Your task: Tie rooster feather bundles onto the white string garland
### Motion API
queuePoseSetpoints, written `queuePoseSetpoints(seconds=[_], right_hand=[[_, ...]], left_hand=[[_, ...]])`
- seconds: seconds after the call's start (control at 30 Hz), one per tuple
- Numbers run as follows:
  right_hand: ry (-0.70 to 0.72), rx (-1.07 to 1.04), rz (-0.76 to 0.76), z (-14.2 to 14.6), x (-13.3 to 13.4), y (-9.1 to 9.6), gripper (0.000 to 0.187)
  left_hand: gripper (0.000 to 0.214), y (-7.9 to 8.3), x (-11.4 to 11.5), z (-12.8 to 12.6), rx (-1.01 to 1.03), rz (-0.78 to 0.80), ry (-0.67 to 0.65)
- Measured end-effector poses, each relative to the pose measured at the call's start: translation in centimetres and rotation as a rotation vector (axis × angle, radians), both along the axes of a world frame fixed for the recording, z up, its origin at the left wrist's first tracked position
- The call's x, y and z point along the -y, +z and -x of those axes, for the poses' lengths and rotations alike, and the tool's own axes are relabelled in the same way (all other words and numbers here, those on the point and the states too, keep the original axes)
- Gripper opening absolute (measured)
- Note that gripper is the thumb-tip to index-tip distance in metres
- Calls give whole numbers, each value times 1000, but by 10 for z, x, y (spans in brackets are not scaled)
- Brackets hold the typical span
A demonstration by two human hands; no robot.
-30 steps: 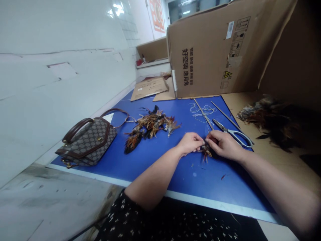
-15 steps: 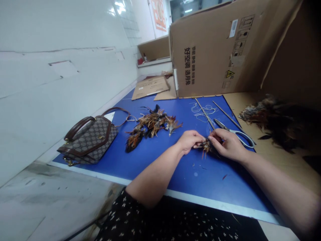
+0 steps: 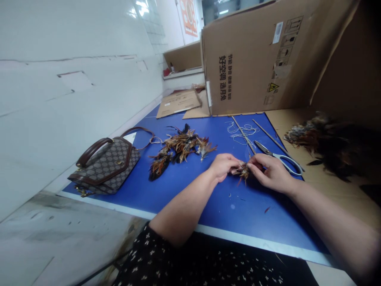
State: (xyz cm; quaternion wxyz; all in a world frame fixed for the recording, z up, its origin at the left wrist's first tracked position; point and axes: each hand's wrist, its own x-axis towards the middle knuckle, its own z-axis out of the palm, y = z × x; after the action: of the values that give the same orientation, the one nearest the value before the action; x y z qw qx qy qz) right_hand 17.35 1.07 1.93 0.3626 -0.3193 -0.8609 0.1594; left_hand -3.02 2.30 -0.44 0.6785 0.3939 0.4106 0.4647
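Just above the blue table top [image 3: 190, 198], my left hand [image 3: 225, 167] pinches a small bunch of brown and black feathers [image 3: 244, 173] between thumb and fingers. Close against its other side, my right hand [image 3: 268, 171] has its thumb and fingertips pressed together at the same feathers; a thin stick or thread may also be in them, but it is too small to tell. A thin stick [image 3: 243, 134] lies behind my hands, with loose pale thread [image 3: 238, 131] looped across it. Scissors [image 3: 279, 157] with pale handles lie partly behind my right hand.
A larger heap of feathers [image 3: 181, 147] lies left of my hands. Beyond it sits a patterned handbag [image 3: 110, 167]. Another stick [image 3: 269, 137] is near the scissors. Dark feathers [image 3: 324, 147] pile on cardboard at right. A big cardboard box [image 3: 250, 67] stands behind; flat cardboard [image 3: 178, 104] lies beside it.
Both hands stay in nearly the same place. The feather tips between them have shifted slightly, and my right fingertips have moved a little on the bunch.
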Motion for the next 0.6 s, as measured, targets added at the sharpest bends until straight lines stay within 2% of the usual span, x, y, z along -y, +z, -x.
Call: queuePoseSetpoints(seconds=[0.37,0.6], right_hand=[[24,14,59,-2,1,0,18],[-17,-38,201,0,0,-1,29]], left_hand=[[18,2,1,-1,31,26,55],[23,0,4,-3,-5,-89,73]])
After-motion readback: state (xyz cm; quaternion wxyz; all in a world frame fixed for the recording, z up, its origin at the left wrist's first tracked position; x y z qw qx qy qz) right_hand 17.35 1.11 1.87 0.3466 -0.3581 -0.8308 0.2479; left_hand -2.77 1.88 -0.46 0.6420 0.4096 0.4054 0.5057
